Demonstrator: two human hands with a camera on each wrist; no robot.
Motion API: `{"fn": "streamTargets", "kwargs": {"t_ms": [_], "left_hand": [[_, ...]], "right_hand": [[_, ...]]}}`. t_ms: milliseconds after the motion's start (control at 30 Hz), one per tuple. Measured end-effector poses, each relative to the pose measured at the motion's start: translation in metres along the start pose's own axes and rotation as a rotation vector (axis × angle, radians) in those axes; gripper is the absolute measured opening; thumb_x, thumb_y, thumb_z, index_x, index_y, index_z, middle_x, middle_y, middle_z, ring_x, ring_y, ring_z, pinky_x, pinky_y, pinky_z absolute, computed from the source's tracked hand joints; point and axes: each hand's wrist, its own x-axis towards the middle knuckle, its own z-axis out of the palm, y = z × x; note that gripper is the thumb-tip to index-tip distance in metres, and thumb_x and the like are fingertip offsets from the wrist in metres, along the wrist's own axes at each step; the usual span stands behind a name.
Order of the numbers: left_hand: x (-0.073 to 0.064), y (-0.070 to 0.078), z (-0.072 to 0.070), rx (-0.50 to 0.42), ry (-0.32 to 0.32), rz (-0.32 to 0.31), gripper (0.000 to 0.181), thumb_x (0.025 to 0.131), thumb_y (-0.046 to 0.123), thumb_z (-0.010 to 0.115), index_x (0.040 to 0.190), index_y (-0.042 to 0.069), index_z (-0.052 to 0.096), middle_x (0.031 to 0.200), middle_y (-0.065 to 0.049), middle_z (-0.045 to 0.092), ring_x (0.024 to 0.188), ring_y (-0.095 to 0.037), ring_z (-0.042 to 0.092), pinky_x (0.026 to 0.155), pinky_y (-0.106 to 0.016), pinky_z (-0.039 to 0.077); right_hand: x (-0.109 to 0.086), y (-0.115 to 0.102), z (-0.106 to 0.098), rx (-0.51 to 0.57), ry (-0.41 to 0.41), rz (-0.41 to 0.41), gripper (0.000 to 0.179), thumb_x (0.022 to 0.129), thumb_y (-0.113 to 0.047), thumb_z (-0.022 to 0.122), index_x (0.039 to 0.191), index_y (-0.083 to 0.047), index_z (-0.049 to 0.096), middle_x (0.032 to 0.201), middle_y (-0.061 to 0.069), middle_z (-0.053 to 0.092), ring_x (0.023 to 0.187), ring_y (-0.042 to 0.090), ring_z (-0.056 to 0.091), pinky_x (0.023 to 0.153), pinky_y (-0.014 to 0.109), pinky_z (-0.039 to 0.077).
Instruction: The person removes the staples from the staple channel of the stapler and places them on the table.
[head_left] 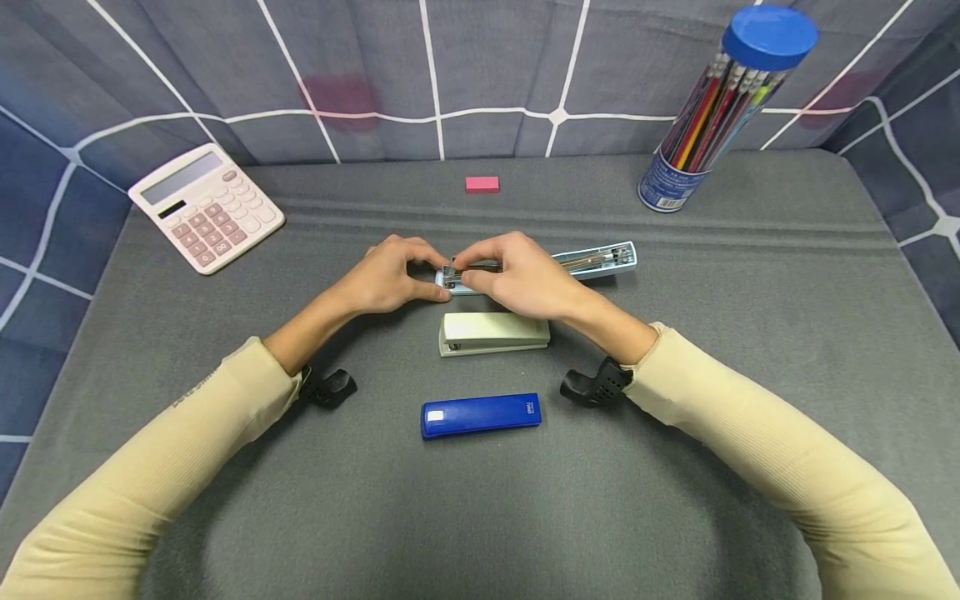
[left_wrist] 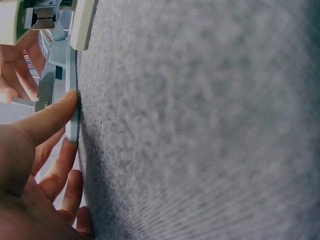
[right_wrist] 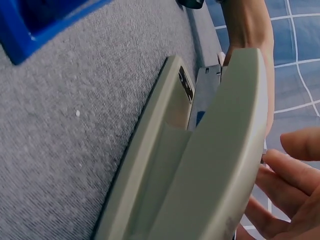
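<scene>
A light blue stapler [head_left: 597,261] lies opened out long, its spring and metal insides facing up. My left hand [head_left: 387,273] pinches its left end, thumb at the near edge and fingers at the far edge. Above the channel, my right hand [head_left: 517,271] curls its thumb and index finger together at the same end. A small metal piece [right_wrist: 263,157] shows at its fingertips in the right wrist view; its kind cannot be made out. Just nearer me sits a cream stapler [head_left: 495,331], closed, below the right hand. A blue stapler [head_left: 481,416] lies closer still.
A pink calculator [head_left: 207,208] lies at the back left. Behind the hands is a small pink block [head_left: 482,184]. A tall tub of pencils [head_left: 693,125] with a blue lid stands at the back right, before a checked cloth [head_left: 495,75]. Grey cloth covers the table [head_left: 480,517].
</scene>
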Motion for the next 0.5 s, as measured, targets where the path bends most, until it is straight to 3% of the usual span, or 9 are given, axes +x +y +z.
{"fn": "streamTargets", "kwargs": {"t_ms": [100,200,367,500], "left_hand": [[-0.0004,0.0004,-0.0002,-0.003,-0.005,-0.001,0.036,0.080,0.019,0.085,0.112,0.007,0.074,0.110,-0.007,0.070,0.098,-0.024,0.055,0.088,-0.050,0.028],[-0.0005,0.0003,0.0001,0.000,-0.008,-0.008,0.037,0.081,0.020,0.084,0.113,0.007,0.074,0.110,-0.007,0.069,0.096,-0.024,0.054,0.086,-0.049,0.027],[0.0007,-0.0008,0.0000,-0.002,-0.006,-0.012,0.038,0.081,0.020,0.084,0.114,0.005,0.073,0.111,-0.008,0.069,0.095,-0.024,0.054,0.086,-0.049,0.028],[0.0007,0.0002,0.0008,-0.005,-0.007,-0.020,0.037,0.081,0.021,0.083,0.113,0.005,0.072,0.113,-0.008,0.069,0.098,-0.025,0.054,0.087,-0.052,0.029]], "right_hand": [[0.0017,0.0013,-0.0004,0.022,0.002,0.002,0.023,0.094,-0.015,0.062,0.113,-0.005,0.073,0.109,0.004,0.070,0.079,0.012,0.052,0.073,0.029,0.042],[0.0030,0.0034,0.0000,0.073,0.006,-0.006,0.019,0.093,-0.013,0.064,0.108,-0.005,0.073,0.104,0.004,0.070,0.073,0.011,0.053,0.070,0.029,0.041],[0.0059,0.0062,0.0017,0.179,0.016,-0.052,0.019,0.091,-0.005,0.066,0.108,0.001,0.063,0.108,0.012,0.067,0.101,0.018,0.063,0.090,0.036,0.045],[0.0088,0.0074,0.0024,0.141,0.012,-0.053,0.036,0.089,-0.003,0.068,0.123,0.002,0.058,0.112,0.012,0.065,0.106,0.020,0.060,0.093,0.036,0.044]]}}
